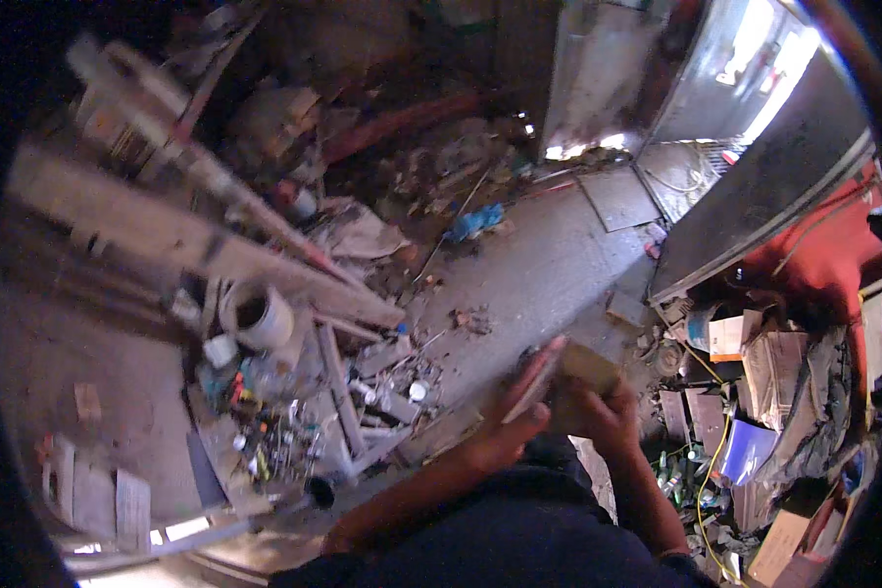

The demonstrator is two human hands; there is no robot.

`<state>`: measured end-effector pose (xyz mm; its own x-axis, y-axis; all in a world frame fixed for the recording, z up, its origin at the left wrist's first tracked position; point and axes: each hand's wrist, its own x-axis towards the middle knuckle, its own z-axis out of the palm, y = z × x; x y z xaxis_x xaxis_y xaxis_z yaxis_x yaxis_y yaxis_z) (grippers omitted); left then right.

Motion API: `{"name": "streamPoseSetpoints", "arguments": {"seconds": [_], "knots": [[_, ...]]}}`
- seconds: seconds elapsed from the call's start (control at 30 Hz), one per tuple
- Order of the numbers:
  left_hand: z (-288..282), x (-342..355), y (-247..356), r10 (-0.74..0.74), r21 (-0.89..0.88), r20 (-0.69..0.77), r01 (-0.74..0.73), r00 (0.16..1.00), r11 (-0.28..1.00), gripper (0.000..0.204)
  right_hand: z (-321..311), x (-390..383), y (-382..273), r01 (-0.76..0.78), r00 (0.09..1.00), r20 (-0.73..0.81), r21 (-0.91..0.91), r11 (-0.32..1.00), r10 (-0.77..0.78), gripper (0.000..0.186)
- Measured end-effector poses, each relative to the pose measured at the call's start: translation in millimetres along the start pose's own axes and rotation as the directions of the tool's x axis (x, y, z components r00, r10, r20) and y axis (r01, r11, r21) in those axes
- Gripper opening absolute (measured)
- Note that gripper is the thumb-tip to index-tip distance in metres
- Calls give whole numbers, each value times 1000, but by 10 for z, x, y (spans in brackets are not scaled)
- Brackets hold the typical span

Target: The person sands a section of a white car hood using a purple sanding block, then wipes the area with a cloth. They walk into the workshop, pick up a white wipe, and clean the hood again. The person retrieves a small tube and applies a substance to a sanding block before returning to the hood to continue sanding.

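Low in the middle, my left hand (508, 427) is closed on a slim, reddish and grey item (541, 370), whose exact kind I cannot make out. Just to its right, my right hand (606, 412) grips a tan, flat piece (586, 367), perhaps cardboard or wood. Both held pieces are close together over the dusty floor, and motion blur hides whether they touch. My fingers are partly hidden behind what they hold.
Long planks (206, 245) lean across debris at left, beside a white bucket (279, 328). A blue rag (475, 221) lies on the concrete walkway (534, 279). At right stand a dark panel (745, 206), a red surface (833, 260) and piled cardboard (774, 367) with a yellow cord.
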<state>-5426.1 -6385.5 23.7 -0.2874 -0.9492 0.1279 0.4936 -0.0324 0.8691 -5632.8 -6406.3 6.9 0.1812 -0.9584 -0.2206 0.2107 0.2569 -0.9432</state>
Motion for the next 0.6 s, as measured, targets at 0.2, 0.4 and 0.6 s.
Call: {"name": "streamPoseSetpoints", "arguments": {"seconds": [0.2, 0.4, 0.6], "knots": [[-505, 1507, 127, -33, -47, -89, 29, 995, 998, 113, 24, 1443, -613, 386, 771, 620, -272, 881, -146, 24], [-559, 2908, 257, -117, 67, -115, 125, 986, 990, 121, -500, 3061, -1305, 134, 964, 245, -122, 984, -101, 35], [-604, 4422, 21, -229, 62, -31, 230, 973, 971, 120, -1044, 3694, -1571, 258, 860, 492, -190, 947, -136, 13]]}}
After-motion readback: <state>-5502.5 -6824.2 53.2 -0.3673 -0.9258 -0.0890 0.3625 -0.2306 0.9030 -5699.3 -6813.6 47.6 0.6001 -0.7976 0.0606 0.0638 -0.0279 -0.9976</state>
